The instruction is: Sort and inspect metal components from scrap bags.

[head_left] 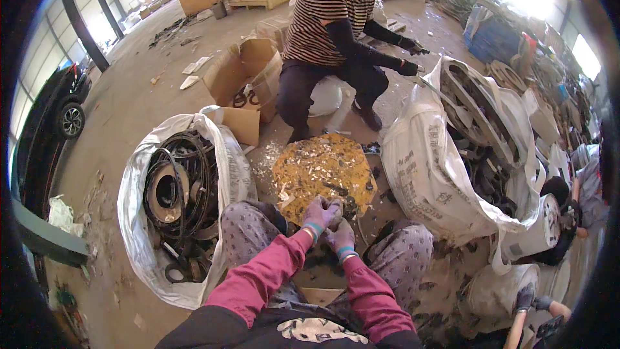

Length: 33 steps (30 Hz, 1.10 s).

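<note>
My left hand (316,215) and my right hand (341,236), both in purplish gloves with blue cuffs, meet above the near edge of a worn yellow slab (294,169). Fingers are closed on both, and whatever lies between them is too small and hidden to name. White chips and dark scraps litter the slab just beyond my hands. My knees in patterned grey trousers (408,264) flank them on either side.
On the left stands a white woven sack (134,220) of black cables and rings. A larger white sack (423,174) of long dark strips stands right. Across the slab a person (329,32) in stripes crouches beside a cardboard box (265,81). Another person's gloved hand (525,297) is lower right.
</note>
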Each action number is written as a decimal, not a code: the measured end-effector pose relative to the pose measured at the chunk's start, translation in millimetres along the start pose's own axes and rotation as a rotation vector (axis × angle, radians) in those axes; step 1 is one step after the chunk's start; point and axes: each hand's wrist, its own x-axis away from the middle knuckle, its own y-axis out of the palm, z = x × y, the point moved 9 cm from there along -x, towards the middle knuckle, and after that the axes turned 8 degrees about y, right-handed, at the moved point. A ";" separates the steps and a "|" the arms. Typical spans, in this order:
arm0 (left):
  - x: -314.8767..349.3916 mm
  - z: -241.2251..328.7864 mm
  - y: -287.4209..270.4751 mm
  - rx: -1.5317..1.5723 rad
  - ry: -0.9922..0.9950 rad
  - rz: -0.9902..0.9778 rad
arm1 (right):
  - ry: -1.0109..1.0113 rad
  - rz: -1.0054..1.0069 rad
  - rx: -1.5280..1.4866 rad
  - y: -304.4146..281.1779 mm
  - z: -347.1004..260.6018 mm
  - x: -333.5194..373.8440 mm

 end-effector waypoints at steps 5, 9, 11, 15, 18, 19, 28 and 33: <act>-6.6 -14.8 -0.4 0.128 0.045 0.045 | -0.040 -0.036 -0.113 6.4 -5.4 -0.7; -6.8 -22.8 7.3 0.188 0.045 0.046 | -0.030 0.009 -0.073 -2.7 -9.5 4.2; 0.0 -12.7 -2.5 0.066 -0.008 0.103 | -0.038 0.063 -0.025 -18.7 -25.8 13.6; -11.2 -49.0 22.8 0.312 0.001 0.175 | -0.002 0.045 -0.043 -15.1 -20.8 10.5; 0.5 -30.8 27.0 0.503 -0.186 0.098 | 0.043 0.080 -0.106 -23.1 -12.1 10.6; 4.2 -37.1 33.2 0.656 -0.292 0.076 | -0.011 0.137 -0.032 -24.7 -14.8 10.0; -28.7 -132.8 119.5 1.436 -0.523 -0.098 | -0.060 0.058 0.095 -19.5 -15.3 -7.2; -22.3 -173.9 150.2 1.715 -0.754 -0.203 | -0.091 0.004 0.169 -8.5 -30.5 6.9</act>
